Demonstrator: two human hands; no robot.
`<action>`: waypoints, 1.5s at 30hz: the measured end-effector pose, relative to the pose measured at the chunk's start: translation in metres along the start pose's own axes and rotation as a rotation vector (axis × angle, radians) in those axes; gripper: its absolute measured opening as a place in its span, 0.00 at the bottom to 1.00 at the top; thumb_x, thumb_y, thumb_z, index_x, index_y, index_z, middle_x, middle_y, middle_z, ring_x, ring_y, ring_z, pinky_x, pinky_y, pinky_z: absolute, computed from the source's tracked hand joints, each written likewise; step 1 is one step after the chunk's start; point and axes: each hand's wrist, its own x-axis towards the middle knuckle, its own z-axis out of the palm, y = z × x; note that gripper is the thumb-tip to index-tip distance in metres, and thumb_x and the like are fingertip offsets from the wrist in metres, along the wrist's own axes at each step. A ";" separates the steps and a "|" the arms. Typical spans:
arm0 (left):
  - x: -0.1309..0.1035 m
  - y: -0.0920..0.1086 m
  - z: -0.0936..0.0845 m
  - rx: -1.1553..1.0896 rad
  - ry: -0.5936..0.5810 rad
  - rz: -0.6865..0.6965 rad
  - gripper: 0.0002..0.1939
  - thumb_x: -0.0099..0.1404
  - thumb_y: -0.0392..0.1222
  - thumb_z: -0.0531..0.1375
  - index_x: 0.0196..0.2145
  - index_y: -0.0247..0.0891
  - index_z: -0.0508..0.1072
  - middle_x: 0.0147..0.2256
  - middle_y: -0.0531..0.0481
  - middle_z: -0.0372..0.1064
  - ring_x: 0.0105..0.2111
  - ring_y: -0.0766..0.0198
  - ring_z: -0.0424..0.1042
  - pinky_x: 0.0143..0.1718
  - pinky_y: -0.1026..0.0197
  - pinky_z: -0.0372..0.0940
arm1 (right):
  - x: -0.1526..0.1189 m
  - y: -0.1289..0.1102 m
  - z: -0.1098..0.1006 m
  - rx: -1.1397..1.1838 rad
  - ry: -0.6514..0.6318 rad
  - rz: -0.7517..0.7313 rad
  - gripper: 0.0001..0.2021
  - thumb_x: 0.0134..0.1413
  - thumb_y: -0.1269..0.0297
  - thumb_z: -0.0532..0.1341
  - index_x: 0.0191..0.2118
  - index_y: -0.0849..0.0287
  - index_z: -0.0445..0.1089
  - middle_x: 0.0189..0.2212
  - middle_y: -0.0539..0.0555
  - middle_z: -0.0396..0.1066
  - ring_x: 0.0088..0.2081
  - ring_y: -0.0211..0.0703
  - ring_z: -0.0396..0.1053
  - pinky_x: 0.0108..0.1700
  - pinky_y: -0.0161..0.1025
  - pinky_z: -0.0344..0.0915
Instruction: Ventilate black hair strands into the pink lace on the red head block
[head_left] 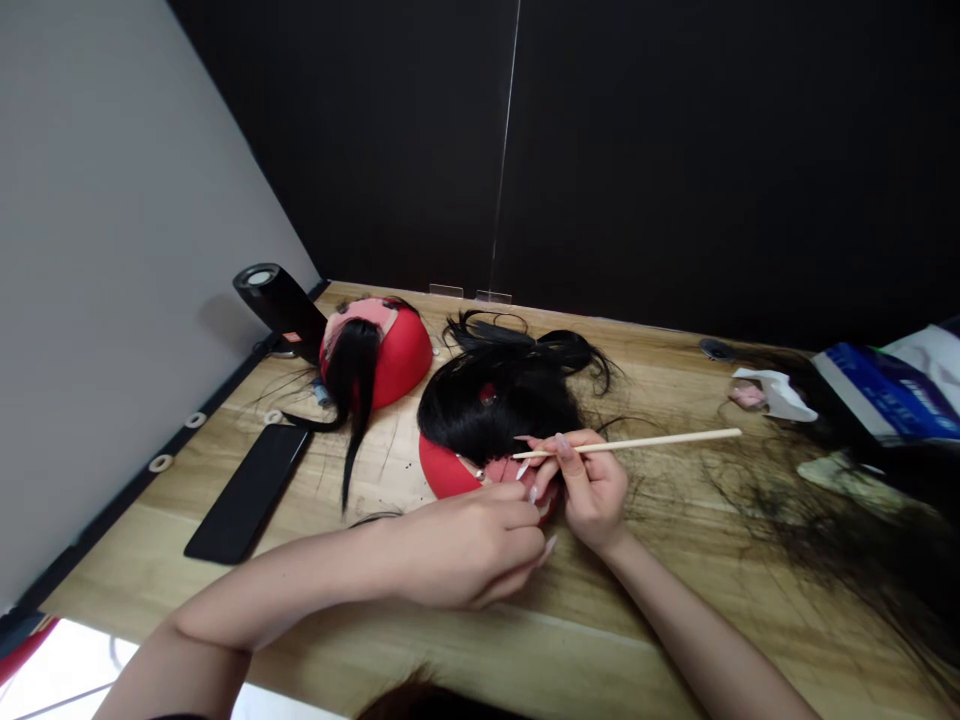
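Note:
A red dome-shaped form (442,470) stands on the table in front of me, with black hair (499,390) over its top and back. Pink material (504,469) shows on its near side. My right hand (596,490) pinches a thin pale stick (652,441), whose left tip touches the hairline on the form. My left hand (472,545) is closed at the near edge of the form, its fingertips next to the right ones. Whatever those fingertips may hold is too small to make out.
A second red form (405,360) with a black hair strand stands at back left, beside a black cylinder (281,310). A dark phone (247,495) lies left. Loose hair (810,520), crumpled tissue (784,395) and a blue-white packet (889,390) are at right. Dark panels stand behind.

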 end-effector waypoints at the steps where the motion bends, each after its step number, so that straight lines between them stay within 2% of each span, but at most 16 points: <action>1: 0.000 0.000 0.001 0.002 0.006 0.004 0.11 0.70 0.35 0.51 0.35 0.30 0.72 0.34 0.42 0.71 0.37 0.58 0.65 0.46 0.59 0.66 | -0.001 0.001 0.000 -0.004 0.003 0.002 0.08 0.69 0.66 0.52 0.39 0.58 0.66 0.18 0.46 0.71 0.24 0.35 0.73 0.49 0.45 0.73; 5: 0.001 -0.001 0.002 -0.004 0.020 0.012 0.12 0.71 0.35 0.50 0.35 0.29 0.72 0.33 0.42 0.71 0.36 0.58 0.65 0.46 0.59 0.66 | -0.002 0.002 0.000 -0.002 0.008 -0.001 0.08 0.70 0.67 0.52 0.39 0.59 0.66 0.20 0.47 0.72 0.25 0.35 0.73 0.49 0.45 0.73; 11: 0.003 -0.002 0.001 -0.018 0.062 0.000 0.14 0.71 0.35 0.50 0.31 0.31 0.71 0.32 0.43 0.70 0.35 0.60 0.65 0.45 0.60 0.66 | 0.000 0.001 0.001 0.020 0.028 -0.019 0.08 0.70 0.66 0.52 0.39 0.59 0.66 0.19 0.47 0.72 0.23 0.34 0.71 0.49 0.44 0.73; 17: 0.001 -0.001 0.005 0.025 0.061 0.027 0.12 0.71 0.35 0.51 0.31 0.31 0.71 0.32 0.44 0.69 0.34 0.60 0.64 0.42 0.61 0.66 | 0.002 -0.001 0.000 0.081 -0.008 0.036 0.09 0.70 0.63 0.52 0.38 0.59 0.66 0.21 0.48 0.73 0.21 0.35 0.71 0.39 0.39 0.73; 21: 0.001 0.000 0.004 0.054 0.060 0.038 0.12 0.70 0.35 0.51 0.30 0.33 0.70 0.31 0.45 0.69 0.32 0.61 0.62 0.40 0.62 0.64 | 0.003 -0.004 0.000 0.081 -0.029 0.042 0.10 0.70 0.63 0.53 0.36 0.59 0.67 0.21 0.48 0.73 0.20 0.33 0.70 0.46 0.40 0.72; 24: 0.002 0.000 0.005 0.075 0.106 0.055 0.12 0.70 0.35 0.52 0.29 0.33 0.70 0.30 0.46 0.68 0.31 0.61 0.60 0.37 0.62 0.63 | 0.003 -0.005 -0.002 0.081 -0.047 0.044 0.10 0.70 0.64 0.53 0.37 0.59 0.67 0.22 0.48 0.74 0.21 0.32 0.71 0.48 0.40 0.71; 28: 0.003 0.003 0.009 0.059 0.161 0.085 0.15 0.70 0.35 0.51 0.27 0.33 0.70 0.27 0.46 0.68 0.29 0.62 0.59 0.35 0.61 0.62 | 0.003 -0.004 -0.003 0.105 -0.063 0.056 0.10 0.70 0.64 0.53 0.37 0.59 0.67 0.22 0.48 0.74 0.21 0.32 0.71 0.48 0.39 0.71; 33: 0.003 0.010 0.016 0.006 0.135 0.156 0.15 0.70 0.36 0.51 0.25 0.34 0.69 0.25 0.47 0.66 0.27 0.62 0.56 0.32 0.60 0.61 | 0.005 -0.003 -0.003 0.114 -0.065 0.065 0.09 0.69 0.64 0.54 0.37 0.59 0.67 0.25 0.49 0.75 0.20 0.32 0.70 0.48 0.41 0.72; 38: 0.002 0.010 0.017 -0.044 0.144 0.165 0.15 0.70 0.36 0.50 0.25 0.36 0.67 0.24 0.48 0.66 0.26 0.62 0.56 0.31 0.61 0.61 | 0.008 -0.007 -0.007 0.089 -0.148 0.068 0.09 0.68 0.62 0.54 0.36 0.59 0.67 0.22 0.49 0.73 0.24 0.36 0.73 0.45 0.42 0.72; 45: 0.003 0.008 0.015 -0.096 0.166 0.172 0.15 0.70 0.36 0.49 0.24 0.37 0.64 0.24 0.48 0.65 0.25 0.62 0.56 0.29 0.61 0.60 | 0.013 -0.012 -0.011 0.094 -0.234 0.139 0.14 0.68 0.56 0.53 0.34 0.58 0.65 0.24 0.51 0.73 0.24 0.39 0.72 0.46 0.47 0.72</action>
